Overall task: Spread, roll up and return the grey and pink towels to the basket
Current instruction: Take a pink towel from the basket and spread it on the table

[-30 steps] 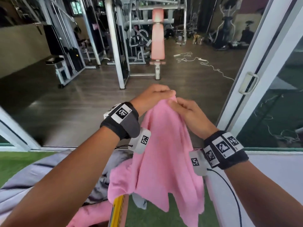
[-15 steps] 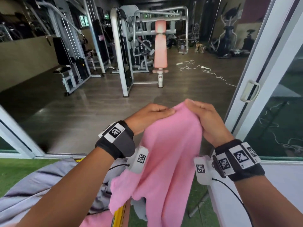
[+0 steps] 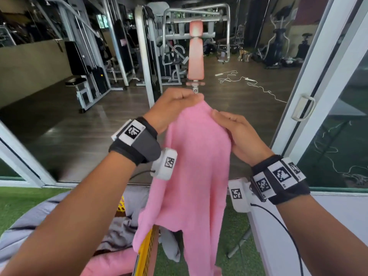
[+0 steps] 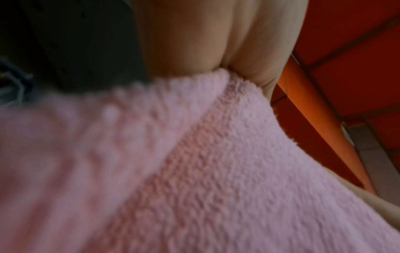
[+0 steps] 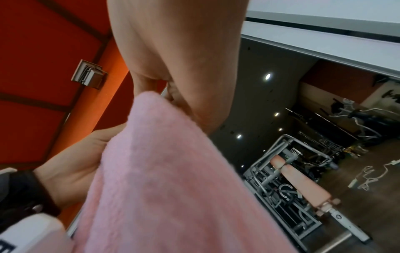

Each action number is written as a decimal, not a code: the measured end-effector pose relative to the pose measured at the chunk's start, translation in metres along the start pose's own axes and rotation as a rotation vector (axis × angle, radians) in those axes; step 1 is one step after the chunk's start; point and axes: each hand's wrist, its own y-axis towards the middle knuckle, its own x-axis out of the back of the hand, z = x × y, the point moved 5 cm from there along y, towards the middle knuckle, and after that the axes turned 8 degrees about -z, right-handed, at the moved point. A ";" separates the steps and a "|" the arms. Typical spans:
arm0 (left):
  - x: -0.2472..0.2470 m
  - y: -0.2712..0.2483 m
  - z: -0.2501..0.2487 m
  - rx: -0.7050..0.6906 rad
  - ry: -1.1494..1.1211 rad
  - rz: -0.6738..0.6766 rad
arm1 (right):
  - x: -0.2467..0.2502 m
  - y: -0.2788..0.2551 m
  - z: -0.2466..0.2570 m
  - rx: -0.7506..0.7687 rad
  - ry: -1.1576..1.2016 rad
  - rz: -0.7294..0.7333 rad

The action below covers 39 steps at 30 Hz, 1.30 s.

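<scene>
A pink towel (image 3: pixel 195 176) hangs in the air in front of me, held up by its top edge. My left hand (image 3: pixel 179 105) grips the top of it with curled fingers. My right hand (image 3: pixel 235 130) pinches the same edge just to the right and a little lower. Close up, the left wrist view fills with the pink towel (image 4: pixel 216 171), and the pink towel (image 5: pixel 164 179) runs under my thumb in the right wrist view. A grey towel (image 3: pixel 121 230) lies crumpled below, over a yellow basket (image 3: pixel 146 246). More pink cloth (image 3: pixel 111 263) sits in the basket.
Green artificial turf (image 3: pixel 23 202) lies underfoot. A white sliding door frame (image 3: pixel 318 80) with a handle (image 3: pixel 303 107) stands at the right. Beyond the doorway is a gym floor with weight machines (image 3: pixel 179 56). A white table edge (image 3: pixel 264 236) is at lower right.
Both hands have raised the pink towel higher. The right hand has dropped slightly below the left along the top edge, and more of the towel hangs free above the basket.
</scene>
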 end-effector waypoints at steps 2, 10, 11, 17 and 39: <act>0.015 0.005 -0.002 -0.040 0.074 -0.033 | 0.002 -0.002 -0.004 -0.029 0.055 0.005; -0.015 -0.014 0.045 0.227 -0.070 0.020 | -0.005 0.007 0.023 0.108 -0.089 -0.012; -0.027 -0.016 0.043 0.250 -0.155 0.048 | -0.008 0.009 0.027 0.125 -0.087 -0.030; 0.011 -0.011 0.023 0.083 -0.217 -0.250 | -0.001 -0.004 -0.003 -0.050 0.039 0.026; 0.026 -0.027 0.020 0.065 0.016 -0.193 | -0.027 -0.023 -0.061 -0.050 -0.260 0.113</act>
